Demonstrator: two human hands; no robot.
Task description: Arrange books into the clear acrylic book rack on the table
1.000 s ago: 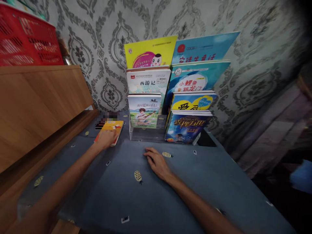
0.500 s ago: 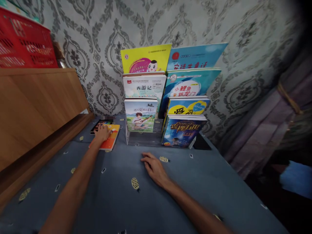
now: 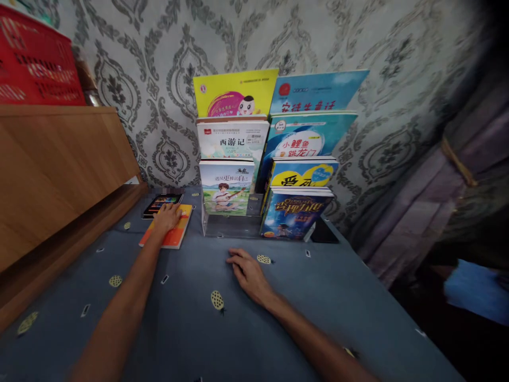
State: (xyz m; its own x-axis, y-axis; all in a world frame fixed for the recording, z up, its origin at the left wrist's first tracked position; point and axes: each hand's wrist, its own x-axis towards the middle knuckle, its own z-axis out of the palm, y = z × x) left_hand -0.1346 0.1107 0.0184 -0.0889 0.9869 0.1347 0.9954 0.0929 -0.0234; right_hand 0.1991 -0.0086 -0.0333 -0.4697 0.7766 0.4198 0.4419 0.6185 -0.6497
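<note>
My left hand (image 3: 167, 217) lies flat, fingers stretched, on an orange-yellow book (image 3: 172, 237) that rests on the blue-grey cloth (image 3: 278, 329). Under the book's far end a dark book (image 3: 159, 203) peeks out. My right hand (image 3: 247, 271) rests palm down on the cloth, fingers spread, holding nothing, just in front of a clear tiered book stand (image 3: 230, 227). The stand holds two columns of upright picture books, with a green-cover book (image 3: 226, 187) at the front left and a dark blue one (image 3: 293, 214) at the front right.
A wooden headboard (image 3: 51, 164) runs along the left, with a red crate (image 3: 32, 69) on top. Patterned wallpaper (image 3: 159, 79) stands behind the stand. A purple curtain (image 3: 433, 191) hangs at the right, and the cloth's edge drops off toward it.
My left hand has slid a little further up the orange-yellow book. The view has shifted slightly; the right hand stays put on the cloth.
</note>
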